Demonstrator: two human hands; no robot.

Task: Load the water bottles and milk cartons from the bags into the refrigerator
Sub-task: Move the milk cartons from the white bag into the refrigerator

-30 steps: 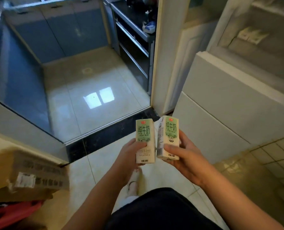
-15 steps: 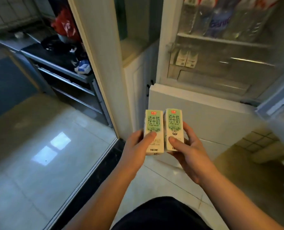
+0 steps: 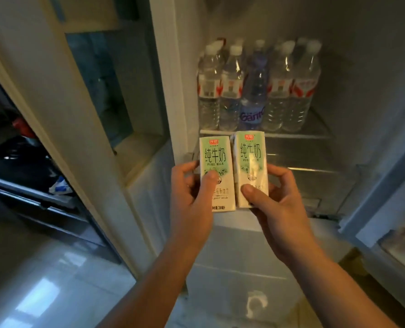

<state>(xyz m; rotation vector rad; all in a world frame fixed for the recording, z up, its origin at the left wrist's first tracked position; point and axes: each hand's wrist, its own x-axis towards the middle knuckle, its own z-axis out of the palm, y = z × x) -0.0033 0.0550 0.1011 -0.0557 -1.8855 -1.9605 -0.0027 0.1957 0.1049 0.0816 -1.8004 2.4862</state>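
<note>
Raised before the fridge [image 3: 362,91] now, left grip [image 3: 192,197] grasps left carton [image 3: 217,157], right grip [image 3: 277,202] right carton [image 3: 250,150]; next, shelve them beyond.

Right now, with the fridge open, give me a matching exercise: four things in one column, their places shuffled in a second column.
Column one:
1. left carton
2. right carton
3. red-labelled bottles
4. blue-tinted bottle

Column two:
A. middle of the row on the shelf
B. gripped by the right hand
C. both ends of the shelf row
D. gripped by the left hand

Pairs: 1-D, 2-B, 3-C, 4-A.
</note>
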